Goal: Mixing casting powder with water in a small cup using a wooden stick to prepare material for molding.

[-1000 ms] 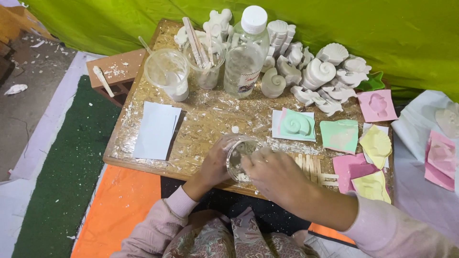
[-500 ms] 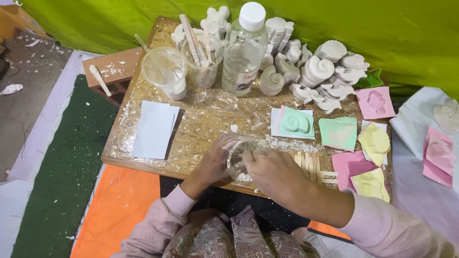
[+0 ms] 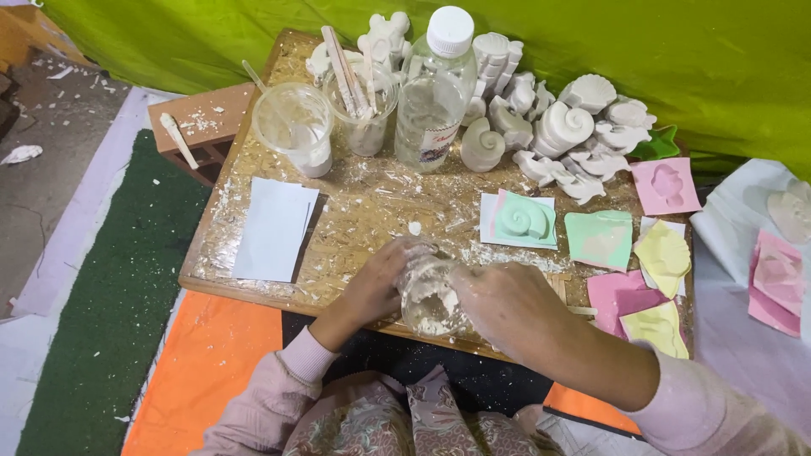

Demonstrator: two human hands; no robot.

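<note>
Both hands meet at the near edge of the table (image 3: pixel 253 211). The left hand (image 3: pixel 376 283) wraps its grip around the side of a small clear plastic cup (image 3: pixel 429 297), clamped on it. The cup tilts, its long axis leaning toward the person, with white plaster residue inside. The right hand (image 3: pixel 511 308) touches the cup's right side; its fingers curl out of sight, so I cannot tell whether they close on anything. The cup lies between the 2 hands, and the left one carries it.

Further out sit a pale green mould (image 3: pixel 525 219) holding a white shell cast, a white sheet of paper (image 3: pixel 274 228), and coloured moulds to the right. At the far edge stand a large clear cup (image 3: pixel 293 127), a cup of wooden sticks (image 3: pixel 359 97), a plastic bottle (image 3: pixel 435 93) and a heap of white shell casts (image 3: pixel 566 127).

Compared with 0.5 seconds ago, hands and cup sit in almost the same place; little has moved.
</note>
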